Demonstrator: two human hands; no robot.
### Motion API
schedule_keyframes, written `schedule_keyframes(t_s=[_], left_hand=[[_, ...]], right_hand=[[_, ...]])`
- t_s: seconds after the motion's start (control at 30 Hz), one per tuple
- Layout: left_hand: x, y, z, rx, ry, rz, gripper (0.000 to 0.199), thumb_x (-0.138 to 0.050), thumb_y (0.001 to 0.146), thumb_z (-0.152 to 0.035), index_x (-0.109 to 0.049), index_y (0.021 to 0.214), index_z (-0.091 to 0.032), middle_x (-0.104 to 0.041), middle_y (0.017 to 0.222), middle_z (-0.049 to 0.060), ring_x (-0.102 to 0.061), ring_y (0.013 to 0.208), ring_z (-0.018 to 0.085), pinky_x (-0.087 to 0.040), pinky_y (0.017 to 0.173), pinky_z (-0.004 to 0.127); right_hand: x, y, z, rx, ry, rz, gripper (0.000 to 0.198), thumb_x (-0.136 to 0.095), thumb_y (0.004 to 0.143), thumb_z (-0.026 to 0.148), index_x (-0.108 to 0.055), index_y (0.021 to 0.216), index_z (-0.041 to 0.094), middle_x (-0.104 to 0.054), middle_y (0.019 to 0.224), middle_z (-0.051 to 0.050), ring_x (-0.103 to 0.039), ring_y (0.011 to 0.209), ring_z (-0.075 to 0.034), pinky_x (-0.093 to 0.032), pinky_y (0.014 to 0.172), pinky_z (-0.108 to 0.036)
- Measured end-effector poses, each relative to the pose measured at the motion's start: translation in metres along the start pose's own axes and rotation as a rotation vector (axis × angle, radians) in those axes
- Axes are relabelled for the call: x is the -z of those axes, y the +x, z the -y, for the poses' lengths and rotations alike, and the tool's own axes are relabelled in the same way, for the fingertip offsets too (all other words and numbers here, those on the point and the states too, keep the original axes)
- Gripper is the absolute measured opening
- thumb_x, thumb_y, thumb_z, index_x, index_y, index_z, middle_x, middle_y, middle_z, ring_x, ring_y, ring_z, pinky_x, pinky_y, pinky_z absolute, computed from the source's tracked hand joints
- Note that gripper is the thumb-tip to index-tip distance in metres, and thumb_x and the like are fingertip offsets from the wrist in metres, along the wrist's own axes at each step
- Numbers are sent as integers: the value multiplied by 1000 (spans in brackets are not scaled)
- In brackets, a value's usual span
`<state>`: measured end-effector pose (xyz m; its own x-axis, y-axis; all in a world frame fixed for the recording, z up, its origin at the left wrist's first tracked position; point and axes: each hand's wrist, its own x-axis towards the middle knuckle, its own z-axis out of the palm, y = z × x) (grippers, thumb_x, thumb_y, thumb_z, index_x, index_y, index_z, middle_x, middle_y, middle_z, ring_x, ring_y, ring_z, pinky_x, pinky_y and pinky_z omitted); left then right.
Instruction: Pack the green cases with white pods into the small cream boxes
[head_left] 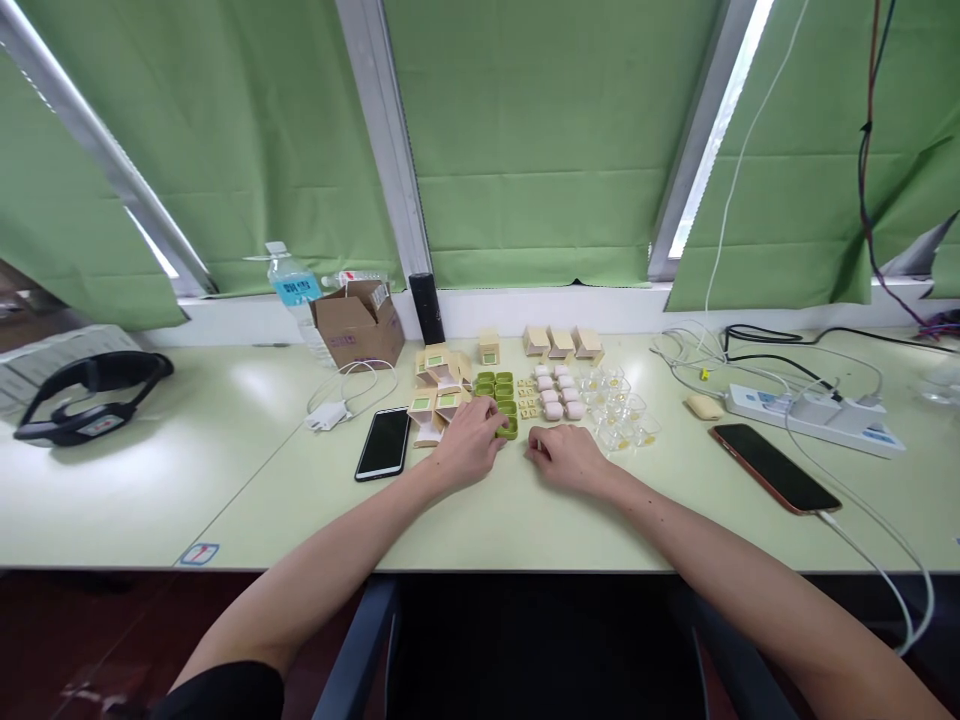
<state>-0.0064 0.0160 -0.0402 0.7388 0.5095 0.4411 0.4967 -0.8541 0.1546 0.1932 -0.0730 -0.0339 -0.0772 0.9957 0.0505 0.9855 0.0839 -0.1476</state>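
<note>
Several small green square containers (485,380) stand in two columns at the middle of the table. My left hand (471,440) has its fingers closed at the nearest green container (510,428), at that container's left edge. My right hand (564,456) rests on the table with its fingers curled in, and nothing shows in them. Just beyond it are rows of pale pink rounded pieces (553,410), with small yellowish square pieces (528,391) to their left. Clear plastic pieces (619,405) lie to the right. Cream cartons with green windows (442,365) stand behind my left hand.
More cream cartons (561,342) stand at the back. A phone (383,444) and white charger (326,415) lie left, near a brown box (360,325) and water bottle (294,290). On the right are another phone (776,468), a power strip (814,420) and cables.
</note>
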Motion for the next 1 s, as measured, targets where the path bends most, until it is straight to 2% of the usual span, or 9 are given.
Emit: schedule_keyframes(t_s=[0.3,0.43,0.6,0.7,0.8,1.0], left_hand=[[-10,-1,3,-18,58,14,13,-58,93,-12,-68,89,-20,-59,111,10,-56,109,29,-46,92,47],[-8,-2,-2,-10,-6,-17,11,-58,93,-13,-63,86,-20,-59,113,10,-57,109,29,-49,95,48],[-4,-2,-4,60,-179,-147,8,-51,96,-15,-55,94,-22,-56,134,13,-56,127,30,-51,104,50],[-4,0,-2,96,-247,-190,10,-50,96,-14,-51,94,-23,-61,131,13,-53,137,29,-50,108,50],[-6,2,2,118,-271,-231,11,-52,95,-14,-50,100,-23,-63,129,13,-55,136,30,-49,110,50],[-11,2,6,142,-331,-351,42,-58,92,-16,-44,131,-23,-61,131,13,-60,126,28,-50,107,47]], right_hand=[[4,1,-2,-35,9,-66,20,-54,98,25,-73,96,21,-78,94,-6,-69,85,-21,-31,63,-30],[6,2,-4,-68,2,-86,21,-53,98,22,-74,96,21,-79,97,-6,-70,89,-22,-29,62,-30],[7,1,-3,-70,0,-82,23,-52,98,23,-75,95,22,-79,95,-7,-69,85,-22,-29,61,-30],[6,1,-3,-74,2,-81,21,-53,99,26,-74,97,22,-78,94,-7,-69,84,-23,-30,61,-30],[5,1,-3,-76,-1,-69,20,-55,99,28,-74,99,22,-78,95,-7,-70,85,-23,-32,62,-30],[2,2,-6,-53,16,-44,16,-57,100,28,-72,100,22,-77,90,-5,-70,83,-22,-31,61,-30]])
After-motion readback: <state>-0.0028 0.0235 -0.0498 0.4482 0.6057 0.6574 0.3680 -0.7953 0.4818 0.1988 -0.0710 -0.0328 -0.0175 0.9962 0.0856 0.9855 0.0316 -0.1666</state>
